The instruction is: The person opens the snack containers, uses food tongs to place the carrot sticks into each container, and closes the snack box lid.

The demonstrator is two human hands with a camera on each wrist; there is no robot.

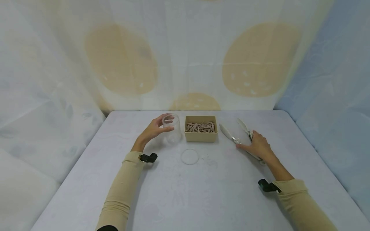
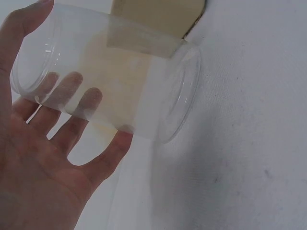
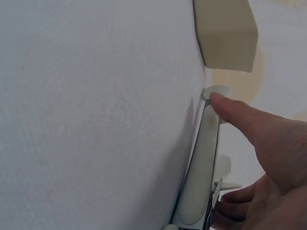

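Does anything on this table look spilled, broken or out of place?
Nothing stands out. The jar stands upright in the left hand, its lid lies flat nearby, the sticks stay inside the box, and the right hand rests on the tongs.

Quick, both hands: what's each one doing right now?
Left hand: fingers curled round the clear jar, holding it.
Right hand: open, resting on the tongs.
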